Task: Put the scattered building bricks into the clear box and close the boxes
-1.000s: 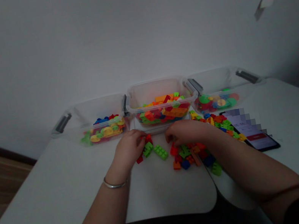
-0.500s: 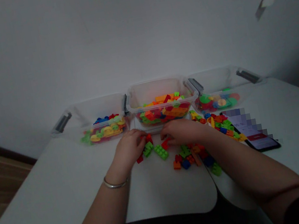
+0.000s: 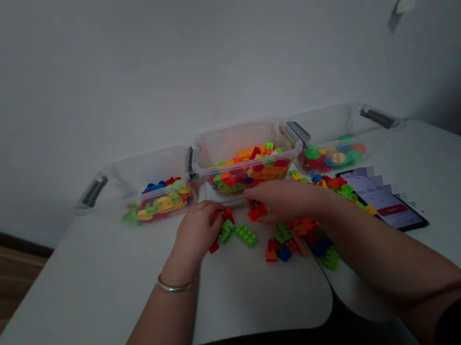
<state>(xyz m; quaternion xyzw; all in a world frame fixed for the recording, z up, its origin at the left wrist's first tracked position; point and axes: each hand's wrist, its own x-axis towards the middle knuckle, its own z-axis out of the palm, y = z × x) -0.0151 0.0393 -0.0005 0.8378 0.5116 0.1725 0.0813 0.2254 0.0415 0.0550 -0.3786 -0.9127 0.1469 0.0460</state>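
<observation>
My left hand [image 3: 198,226] is closed, its curled fingertips on a red building brick [image 3: 228,215]. Right below those fingers lie a green brick [image 3: 226,231] and another red brick [image 3: 214,247], partly covered by the hand. In my right hand [image 3: 277,200], a second red building brick [image 3: 257,212] is pinched just above the white table. A green studded brick [image 3: 247,235] lies between the two hands, touched by neither. Under my right wrist is a loose heap with a green brick [image 3: 283,232], a blue brick [image 3: 285,254] and an orange brick [image 3: 271,256].
Three clear plastic boxes line the wall: a left box [image 3: 146,160], a middle box [image 3: 245,128] and a right box [image 3: 328,116], each holding coloured pieces. More bricks [image 3: 347,192] lie beyond my right forearm, beside a phone [image 3: 385,202]. A seam splits the table near the front.
My right hand has turned slightly and shifted, and the red brick in it shows more clearly. My left hand stays almost where it was. The whole view has moved a little.
</observation>
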